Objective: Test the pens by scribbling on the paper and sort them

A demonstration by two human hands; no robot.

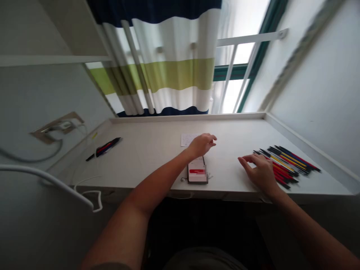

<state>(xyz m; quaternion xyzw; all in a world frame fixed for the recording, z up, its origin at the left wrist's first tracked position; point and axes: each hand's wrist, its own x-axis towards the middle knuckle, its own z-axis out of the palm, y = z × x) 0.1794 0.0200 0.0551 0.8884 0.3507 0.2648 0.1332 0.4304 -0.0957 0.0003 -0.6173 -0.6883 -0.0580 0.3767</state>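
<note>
My left hand [203, 144] is over the middle of the white desk [152, 150], beside a small white paper [187, 140] and above a phone [197, 172]. Its fingers are loosely curled and apart, with nothing seen between them. On the right, my right hand [260, 172] rests at the left side of a spread of pens [292, 161] in black, red, yellow and blue. The thumb stands away from the fingers, and no pen shows in its grasp. Part of the pens is hidden behind this hand.
A small bundle of dark pens [104, 149] lies on the desk's left side near thin white cables. A thick white cable [50, 174] arcs in front at left, below a wall socket [57, 127]. Behind the desk hang a striped curtain [174, 75] and white window bars [250, 39].
</note>
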